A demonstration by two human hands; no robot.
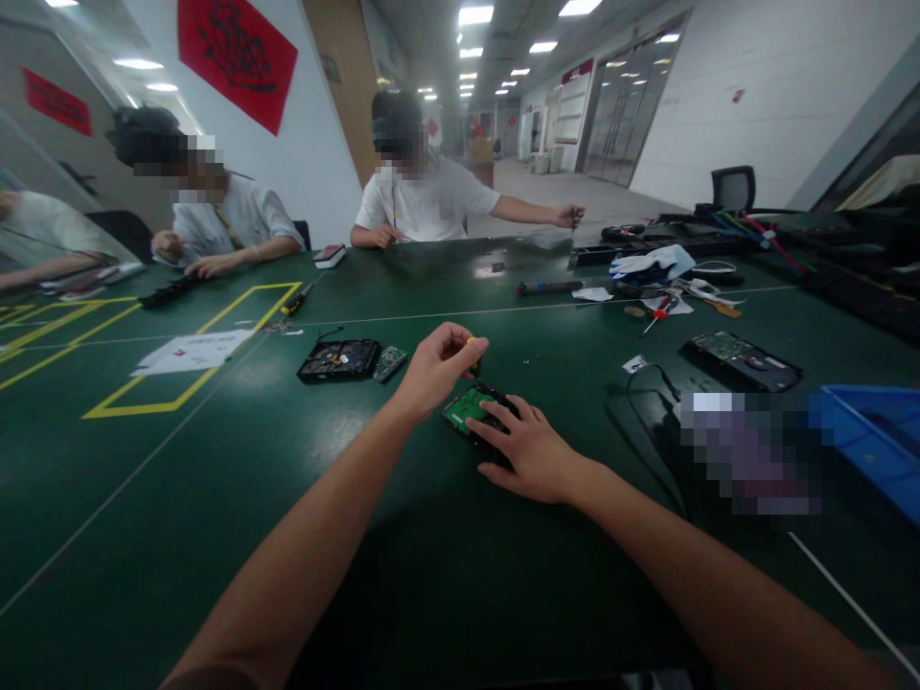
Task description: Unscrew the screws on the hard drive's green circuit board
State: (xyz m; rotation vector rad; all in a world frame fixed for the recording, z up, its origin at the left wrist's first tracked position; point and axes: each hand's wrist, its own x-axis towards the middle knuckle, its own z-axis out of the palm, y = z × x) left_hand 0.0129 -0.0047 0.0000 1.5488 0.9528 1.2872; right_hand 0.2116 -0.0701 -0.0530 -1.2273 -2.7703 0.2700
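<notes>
In front of me a hard drive (pixel 458 412) lies on the green table, its green circuit board facing up. My left hand (pixel 435 369) is closed around a small screwdriver (pixel 475 360) with a yellow and black handle, held upright above the drive's far edge. The fingers hide much of the handle, and I cannot make out whether the tip touches a screw. Across the drive's right side rests my right hand (pixel 536 450), fingers spread flat, covering part of the board. Left of them sit another hard drive (pixel 339 360) and a loose circuit board (pixel 390 364).
To the right lie a third hard drive (pixel 744 361), a red screwdriver (pixel 661 312), a black cable (pixel 632 407) and a blue bin (pixel 873 436). A blurred-out item is beside the bin. Another screwdriver (pixel 296 301) and paper (pixel 191 352) lie left. Several people sit across the table.
</notes>
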